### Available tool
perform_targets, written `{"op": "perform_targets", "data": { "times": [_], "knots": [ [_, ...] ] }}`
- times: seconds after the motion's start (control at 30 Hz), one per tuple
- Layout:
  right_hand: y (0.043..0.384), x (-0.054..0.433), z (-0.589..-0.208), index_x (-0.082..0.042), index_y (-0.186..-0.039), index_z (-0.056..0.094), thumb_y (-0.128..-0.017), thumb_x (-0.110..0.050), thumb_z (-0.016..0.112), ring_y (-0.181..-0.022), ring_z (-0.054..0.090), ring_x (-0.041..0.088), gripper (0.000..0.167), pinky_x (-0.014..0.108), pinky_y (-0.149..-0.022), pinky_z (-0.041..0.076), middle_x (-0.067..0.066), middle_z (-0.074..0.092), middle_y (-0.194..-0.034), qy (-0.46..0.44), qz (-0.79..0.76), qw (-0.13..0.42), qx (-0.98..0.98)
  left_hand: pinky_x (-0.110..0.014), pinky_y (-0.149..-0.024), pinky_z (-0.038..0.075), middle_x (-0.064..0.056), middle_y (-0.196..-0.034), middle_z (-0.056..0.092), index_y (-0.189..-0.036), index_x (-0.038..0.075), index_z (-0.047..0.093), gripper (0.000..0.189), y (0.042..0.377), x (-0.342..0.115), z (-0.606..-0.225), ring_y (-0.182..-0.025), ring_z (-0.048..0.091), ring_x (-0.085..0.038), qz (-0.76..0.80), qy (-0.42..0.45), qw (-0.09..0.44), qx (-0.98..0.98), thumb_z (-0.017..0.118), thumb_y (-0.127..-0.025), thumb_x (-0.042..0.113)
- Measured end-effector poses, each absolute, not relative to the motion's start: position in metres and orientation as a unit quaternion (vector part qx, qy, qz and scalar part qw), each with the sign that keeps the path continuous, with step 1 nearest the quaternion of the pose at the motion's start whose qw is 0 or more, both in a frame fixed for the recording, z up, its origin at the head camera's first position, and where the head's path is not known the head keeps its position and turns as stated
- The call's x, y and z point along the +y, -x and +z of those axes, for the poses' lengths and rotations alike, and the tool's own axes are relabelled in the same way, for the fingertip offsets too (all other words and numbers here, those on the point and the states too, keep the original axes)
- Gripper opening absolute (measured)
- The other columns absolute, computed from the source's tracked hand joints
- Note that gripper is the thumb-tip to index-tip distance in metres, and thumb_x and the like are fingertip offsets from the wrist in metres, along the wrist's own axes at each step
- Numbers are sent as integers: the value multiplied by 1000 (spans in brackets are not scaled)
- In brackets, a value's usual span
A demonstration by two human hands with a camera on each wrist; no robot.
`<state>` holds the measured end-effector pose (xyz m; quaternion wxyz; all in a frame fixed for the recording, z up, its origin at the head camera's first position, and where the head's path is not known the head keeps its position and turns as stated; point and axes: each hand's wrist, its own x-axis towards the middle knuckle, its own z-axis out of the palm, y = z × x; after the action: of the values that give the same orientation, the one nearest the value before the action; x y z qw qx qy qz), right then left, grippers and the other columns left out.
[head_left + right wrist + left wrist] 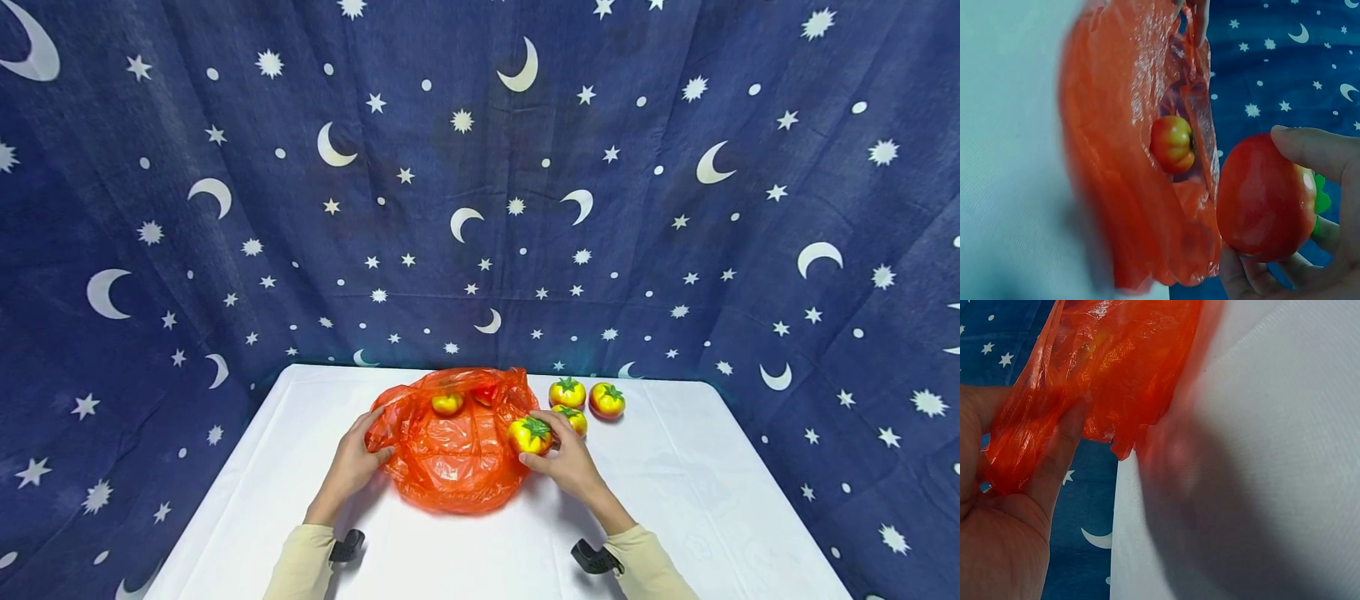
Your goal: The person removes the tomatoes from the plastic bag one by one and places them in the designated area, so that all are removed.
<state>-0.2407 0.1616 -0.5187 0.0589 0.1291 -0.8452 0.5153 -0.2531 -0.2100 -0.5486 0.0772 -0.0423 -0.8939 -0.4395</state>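
A thin red plastic bag (450, 479) lies on the table with its mouth spread towards the back. My left hand (354, 454) pinches the bag's left rim between thumb and fingers; the left wrist view shows the film (1029, 434) bunched there. In my right hand (567, 462) is a red and yellow tomato (529, 434) with green leaves, gripped by thumb and fingers at the bag's right edge. The right wrist view shows this tomato (1266, 200) beside the bag's mouth. Inside the bag sits another tomato (447, 404), with something red next to it, partly hidden.
Behind the right hand stand three more tomatoes: one at the back (567, 392), one to the right (607, 402), and one partly covered by the hand (573, 419). A white cloth covers the table (697, 483). Dark blue curtain (480, 167) with moons and stars surrounds it.
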Motion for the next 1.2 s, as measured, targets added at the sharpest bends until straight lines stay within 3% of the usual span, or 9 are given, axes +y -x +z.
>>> {"op": "perform_targets", "data": {
  "times": [0.3, 0.5, 0.7, 1.2],
  "knots": [
    [243, 179, -518, -13, -132, 59, -72, -19, 84, -115, 56, 25, 65, 31, -92, 51, 10, 54, -135, -121, 473, 96, -867, -63, -113, 31, -22, -148, 44, -146, 5, 43, 76, 253, -210, -548, -138, 40, -47, -440, 48, 89, -892, 76, -78, 1],
    [246, 193, -518, -13, -133, 58, -72, -19, 85, -119, 56, 28, 67, 39, -99, 49, 12, 53, -137, -101, 473, 102, -869, -62, -114, 31, -22, -148, 44, -146, 5, 43, 76, 253, -210, -548, -138, 40, -46, -440, 49, 93, -892, 76, -77, 1],
    [246, 204, -518, -13, -133, 57, -72, -13, 85, -118, 54, 30, 67, 41, -95, 49, 13, 51, -138, -60, 485, 98, -867, -62, -114, 31, -21, -148, 44, -147, 6, 43, 77, 252, -209, -546, -139, 40, -46, -435, 40, 81, -896, 77, -78, 3],
    [249, 230, -519, -7, -137, 53, -76, -20, 83, -125, 49, 32, 70, 48, -99, 49, 15, 48, -140, -17, 470, 109, -876, -59, -117, 28, -20, -150, 42, -148, 6, 41, 76, 253, -208, -545, -140, 38, -45, -440, 47, 80, -893, 75, -80, 1]
  ]
}}
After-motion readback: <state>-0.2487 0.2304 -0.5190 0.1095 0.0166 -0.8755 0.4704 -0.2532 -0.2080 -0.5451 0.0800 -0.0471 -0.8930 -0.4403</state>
